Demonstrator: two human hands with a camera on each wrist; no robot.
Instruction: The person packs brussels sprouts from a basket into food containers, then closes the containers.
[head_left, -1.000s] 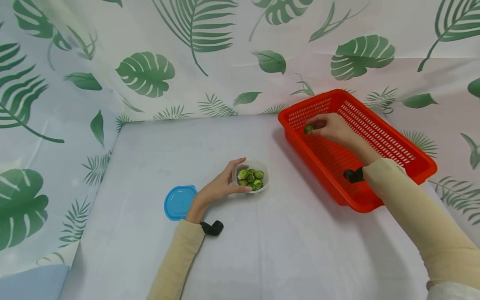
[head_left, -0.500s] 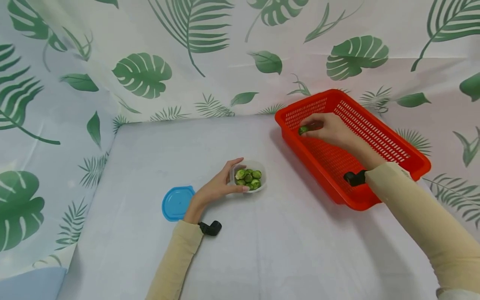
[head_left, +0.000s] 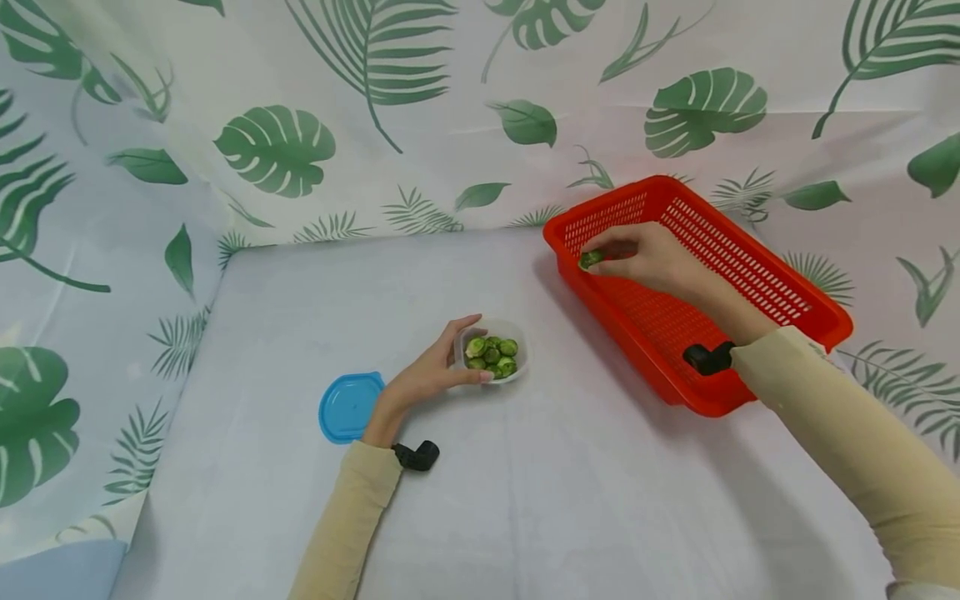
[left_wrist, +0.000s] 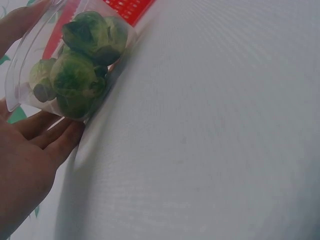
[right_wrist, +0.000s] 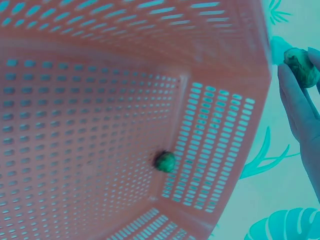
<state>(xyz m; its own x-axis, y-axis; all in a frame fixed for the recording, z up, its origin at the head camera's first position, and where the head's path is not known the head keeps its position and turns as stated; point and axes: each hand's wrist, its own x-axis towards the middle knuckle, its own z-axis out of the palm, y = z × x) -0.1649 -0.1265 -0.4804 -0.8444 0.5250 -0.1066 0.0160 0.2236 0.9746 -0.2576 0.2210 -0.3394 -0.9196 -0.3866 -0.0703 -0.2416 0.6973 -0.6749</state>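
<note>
A small clear plastic container (head_left: 522,353) of Brussels sprouts (head_left: 492,357) is on the white-covered table. My left hand (head_left: 427,372) grips its left side, thumb at the front and fingers behind. In the left wrist view the sprouts (left_wrist: 80,75) show through the container wall. Over the far left end of a red perforated basket (head_left: 660,321), my right hand (head_left: 651,257) pinches one Brussels sprout (head_left: 591,259) between thumb and fingers. The right wrist view shows another sprout (right_wrist: 165,161) lying on the basket floor; in the head view that one is hidden.
A blue lid (head_left: 348,408) lies on the table just left of my left wrist. Leaf-print cloth (head_left: 420,100) hangs behind the table and at its sides. The basket stands at the right, close to the back cloth.
My right hand has moved slightly left with the pinched sprout, toward the basket's left rim. My left hand stays on the container. The whole head view has shifted a little.
</note>
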